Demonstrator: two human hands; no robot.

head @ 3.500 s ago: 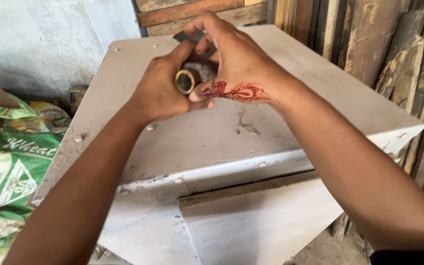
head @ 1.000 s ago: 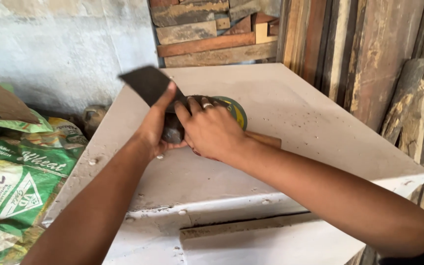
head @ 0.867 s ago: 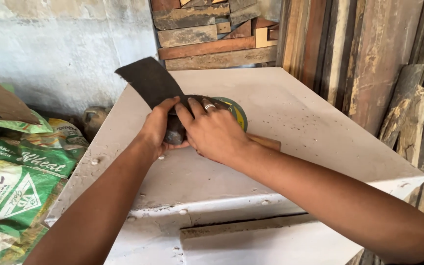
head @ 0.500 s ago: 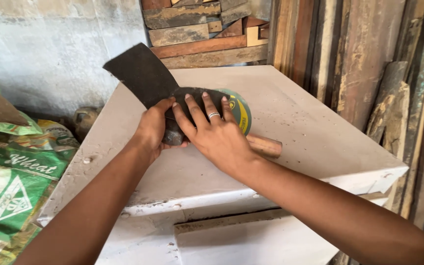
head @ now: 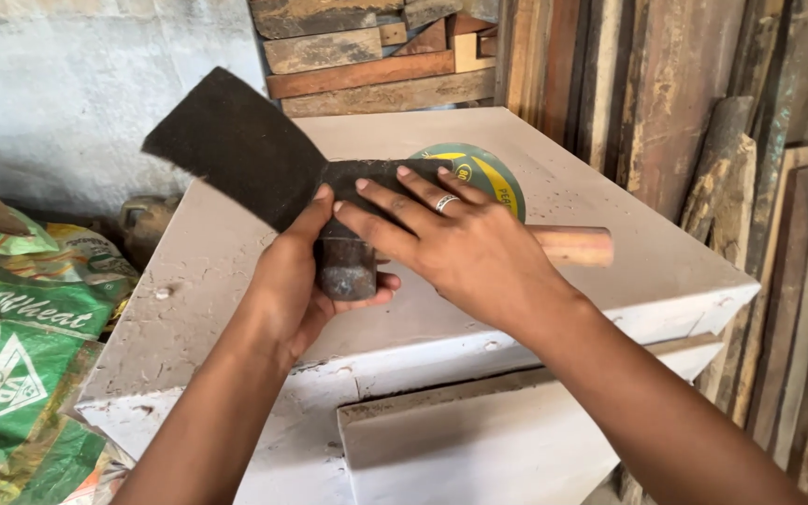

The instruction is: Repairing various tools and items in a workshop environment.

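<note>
A dark sheet of abrasive paper (head: 254,154) is held at the centre of the frame, its free end fanning stiffly toward the upper left while its other end is laid over the head of a hammer (head: 346,269), apparently so that the grit side faces outward over the metal. The hammer head, a dull cylindrical block, is gripped from below by the left hand (head: 296,285), whose fingers are curled closed around it and whose thumb is pressed on the paper's edge, so that the sheet is pinned against the steel. The right hand (head: 465,248) is laid flat on top, fingers spread nearly straight and open, nothing being clasped; the paper is merely pressed down and smoothed by it, and a ring is seen on 1 finger. The wooden handle (head: 572,245) of the hammer is left resting on the surface, pointing toward the right of the frame, which seems to steady the tool. Just behind the right hand, a green and yellow disc (head: 488,173) lies flat, partly covered by the fingers. All of this is supported on a pale, rough painted cabinet top (head: 628,281). Stacked timber planks (head: 666,103) are leaned along the right and upper edges, and printed green sacks (head: 11,346) are piled at the lower left.
</note>
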